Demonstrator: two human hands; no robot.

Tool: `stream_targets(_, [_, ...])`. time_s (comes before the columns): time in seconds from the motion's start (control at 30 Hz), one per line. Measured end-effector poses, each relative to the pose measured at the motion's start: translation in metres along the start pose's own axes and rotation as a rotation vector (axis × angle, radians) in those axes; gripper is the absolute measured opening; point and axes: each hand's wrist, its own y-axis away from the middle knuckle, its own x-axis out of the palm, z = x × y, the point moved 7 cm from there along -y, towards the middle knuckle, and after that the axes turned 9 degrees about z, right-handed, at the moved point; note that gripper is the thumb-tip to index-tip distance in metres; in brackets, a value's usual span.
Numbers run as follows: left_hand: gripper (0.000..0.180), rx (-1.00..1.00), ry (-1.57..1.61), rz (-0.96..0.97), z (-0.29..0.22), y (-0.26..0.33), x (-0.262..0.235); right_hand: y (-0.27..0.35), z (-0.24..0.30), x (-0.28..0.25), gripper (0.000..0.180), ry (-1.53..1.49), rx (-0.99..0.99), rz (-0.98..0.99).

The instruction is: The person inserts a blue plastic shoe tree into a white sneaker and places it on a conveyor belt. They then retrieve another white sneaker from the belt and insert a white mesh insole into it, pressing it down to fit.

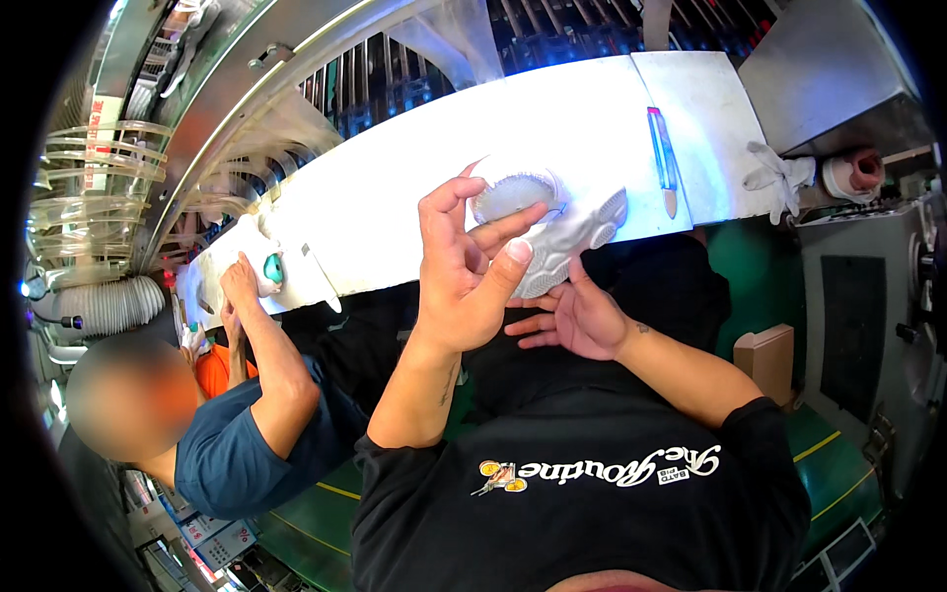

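Note:
A white shoe-like piece (567,242) with patterned, tread-like parts lies at the near edge of the white worktop. At its far end is an oval greyish part (515,200) with a fringed or stitched edge. My left hand (469,261) is over its left side, fingers apart and partly bent, with fingertips at the oval part; whether they touch it I cannot tell. Palm up, my right hand (582,321) is open just below the near end of the piece, thumb close against it. Nothing shows gripped in either hand.
A blue and red utility knife (663,158) lies on the worktop (395,197) to the right, near white gloves (777,180). At left a co-worker's hand (240,281) is at a white and green piece (268,264). Metal machinery (838,79) stands beyond; a cardboard box (764,360) sits lower right.

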Motion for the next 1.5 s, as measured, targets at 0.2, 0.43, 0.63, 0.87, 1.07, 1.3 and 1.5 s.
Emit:
stream_targets(0.2, [0.057, 0.029, 0.027, -0.040, 0.005, 0.002, -0.006, 0.029, 0.065, 0.005, 0.058, 1.481, -0.144, -0.583])
stream_targets(0.43, [0.054, 0.032, 0.035, -0.037, 0.006, -0.004, -0.011, 0.032, 0.105, 0.051, 0.036, 2.130, -0.599, -0.755])
stream_targets(0.63, [0.052, 0.003, 0.034, -0.025, 0.001, -0.016, -0.005, -0.002, 0.100, 0.102, 0.046, 2.334, -0.860, -0.464])
stream_targets(0.87, [0.049, -0.019, 0.008, -0.032, 0.003, -0.012, -0.017, 0.001, 0.082, 0.101, 0.024, 2.393, -0.429, -0.154])
stream_targets(1.07, [0.043, 0.033, 0.170, -0.014, 0.003, 0.000, -0.017, 0.050, 0.084, 0.137, 0.024, 1.925, -0.592, 0.162])
stream_targets(1.3, [0.037, 0.161, 0.176, 0.156, -0.002, 0.027, 0.015, 0.077, 0.104, 0.114, 0.027, 1.303, -0.985, -0.081])
stream_targets(1.5, [0.041, 0.110, -0.090, 0.099, 0.001, 0.044, 0.030, 0.080, 0.094, 0.107, 0.024, 1.296, -1.036, -0.297])
